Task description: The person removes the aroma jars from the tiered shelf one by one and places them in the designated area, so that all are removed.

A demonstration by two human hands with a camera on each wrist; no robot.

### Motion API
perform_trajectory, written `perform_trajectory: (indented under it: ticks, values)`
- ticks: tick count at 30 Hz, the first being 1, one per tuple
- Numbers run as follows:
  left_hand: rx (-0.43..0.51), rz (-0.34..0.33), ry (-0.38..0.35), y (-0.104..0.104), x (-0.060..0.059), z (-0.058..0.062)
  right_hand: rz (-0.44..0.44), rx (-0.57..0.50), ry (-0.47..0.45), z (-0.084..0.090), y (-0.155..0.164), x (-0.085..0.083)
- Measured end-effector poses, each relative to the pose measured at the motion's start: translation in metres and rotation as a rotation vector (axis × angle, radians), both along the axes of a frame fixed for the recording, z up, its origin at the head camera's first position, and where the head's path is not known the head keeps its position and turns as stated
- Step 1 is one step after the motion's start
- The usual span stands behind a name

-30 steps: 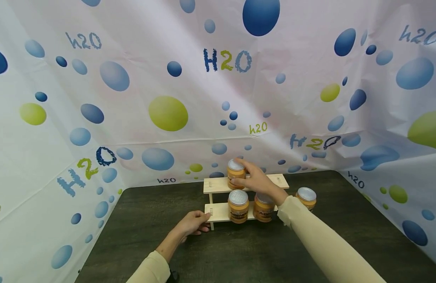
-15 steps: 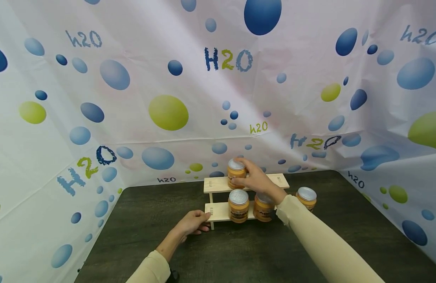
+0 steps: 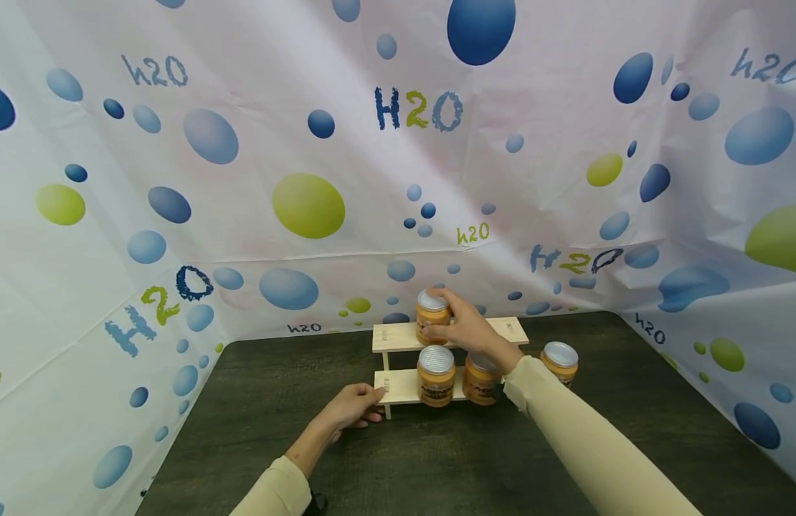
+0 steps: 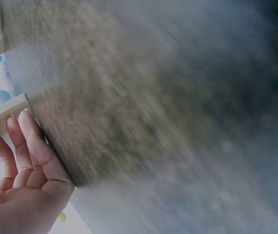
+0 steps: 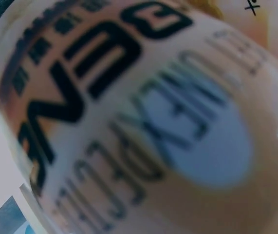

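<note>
While my left hand (image 3: 349, 407) pinches the rack (image 3: 398, 385) low in the frame's middle, my right hand (image 3: 467, 328) grips a jar (image 3: 427, 317) on top, near the center.

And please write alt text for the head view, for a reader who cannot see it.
A person's right hand grips an orange jar on the upper board of a wooden shelf; the left hand holds the end of the lower board. Two more jars stand on that board; a fourth jar is right of the shelf.
</note>
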State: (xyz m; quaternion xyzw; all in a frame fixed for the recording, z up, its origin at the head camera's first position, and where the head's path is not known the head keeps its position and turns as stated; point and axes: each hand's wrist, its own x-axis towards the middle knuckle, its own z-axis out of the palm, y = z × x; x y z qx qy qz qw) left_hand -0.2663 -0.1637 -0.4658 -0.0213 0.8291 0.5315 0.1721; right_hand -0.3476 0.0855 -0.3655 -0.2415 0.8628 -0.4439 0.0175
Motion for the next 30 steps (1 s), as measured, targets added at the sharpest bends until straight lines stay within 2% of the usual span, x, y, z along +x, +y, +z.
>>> perform_trajectory:
  ticks: [15, 30]
  values:
    - [0.001, 0.001, 0.002, 0.0009, -0.0023, -0.0042, -0.007, 0.023, 0.009, 0.0001, 0.0003, -0.0002]
    - [0.007, 0.002, -0.008, -0.0003, -0.0025, -0.0011, -0.009, 0.011, 0.002, -0.0015, -0.0010, -0.0027]
